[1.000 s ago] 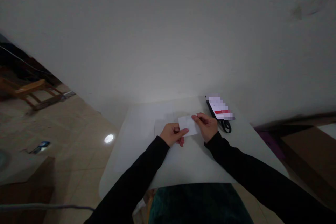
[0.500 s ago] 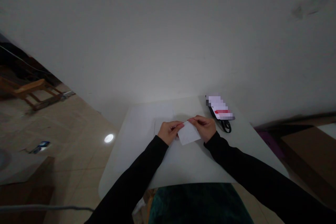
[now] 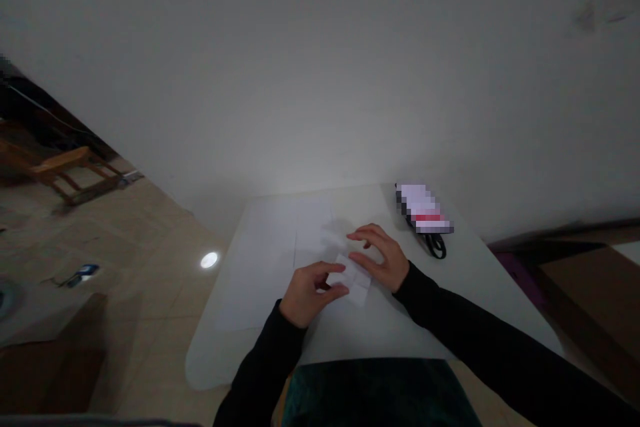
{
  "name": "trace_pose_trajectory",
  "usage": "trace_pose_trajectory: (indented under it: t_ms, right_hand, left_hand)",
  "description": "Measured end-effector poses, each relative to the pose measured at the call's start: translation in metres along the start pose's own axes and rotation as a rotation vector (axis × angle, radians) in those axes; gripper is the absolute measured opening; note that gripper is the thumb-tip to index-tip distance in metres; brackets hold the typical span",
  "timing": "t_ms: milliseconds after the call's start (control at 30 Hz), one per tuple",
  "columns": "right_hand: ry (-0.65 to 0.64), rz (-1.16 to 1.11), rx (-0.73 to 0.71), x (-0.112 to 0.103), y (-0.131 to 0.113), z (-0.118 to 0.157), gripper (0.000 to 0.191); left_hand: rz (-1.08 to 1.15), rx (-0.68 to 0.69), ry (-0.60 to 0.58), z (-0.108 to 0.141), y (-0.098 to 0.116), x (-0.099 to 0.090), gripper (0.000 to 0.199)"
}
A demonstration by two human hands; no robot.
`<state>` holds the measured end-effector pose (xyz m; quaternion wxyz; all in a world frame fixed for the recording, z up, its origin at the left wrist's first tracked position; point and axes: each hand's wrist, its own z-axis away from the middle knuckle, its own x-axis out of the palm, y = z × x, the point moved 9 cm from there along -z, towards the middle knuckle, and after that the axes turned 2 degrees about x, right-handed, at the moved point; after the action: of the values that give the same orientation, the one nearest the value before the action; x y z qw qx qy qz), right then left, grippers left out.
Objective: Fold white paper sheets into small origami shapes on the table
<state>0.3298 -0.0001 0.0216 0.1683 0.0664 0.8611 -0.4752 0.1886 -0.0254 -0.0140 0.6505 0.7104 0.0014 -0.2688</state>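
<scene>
A small folded white paper (image 3: pixel 359 280) lies on or just above the white table (image 3: pixel 400 333), between my two hands. My left hand (image 3: pixel 313 290) is at its left edge, thumb and fingers apart. At the upper right of the paper, my right hand (image 3: pixel 380 257) has its thumb and fingers spread, the thumb close to the paper's top edge. Creases show on the paper. Larger white sheets (image 3: pixel 260 253) lie flat on the table's left half.
A phone-like device (image 3: pixel 425 208) with a blurred screen and a black loop (image 3: pixel 436 245) sits at the table's back right. Behind is a grey wall (image 3: pixel 300 80). A wooden chair (image 3: pixel 70 163) stands far left; a dark green seat (image 3: pixel 375 393) is below the table's front edge.
Both hands have loosened their pinch on the paper. My left hand has moved down and left, and the paper is lower and turned, with creases now showing.
</scene>
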Motion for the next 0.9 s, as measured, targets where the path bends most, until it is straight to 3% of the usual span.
trace_pose_trajectory:
  t_ms: [133,200,300,600,767,900]
  right_hand:
    - [-0.29,0.094,-0.279,0.022,-0.017,0.021,0.05]
    - [-0.385,0.108,-0.335,0.029,-0.012,0.03,0.059]
    - [-0.44,0.138,-0.363,0.032,-0.004,0.036,0.056]
    - [-0.4,0.213,-0.451,0.029,-0.002,0.038,0.044]
    - [-0.271,0.352,-0.503,0.027,-0.008,0.044,0.022]
    - [-0.21,0.518,-0.545,0.034,-0.014,0.052,0.013]
  left_hand:
    - [0.055,0.011,-0.016,0.007,-0.015,0.005,0.048]
    - [-0.021,0.049,-0.005,0.009,-0.012,0.003,0.044]
    - [-0.143,0.126,0.036,0.01,-0.001,0.001,0.037]
    - [-0.597,0.41,0.246,0.017,0.027,-0.001,0.03]
    - [-0.624,0.46,0.339,0.021,0.025,-0.006,0.02]
    - [-0.499,0.423,0.335,0.02,0.02,-0.007,0.018]
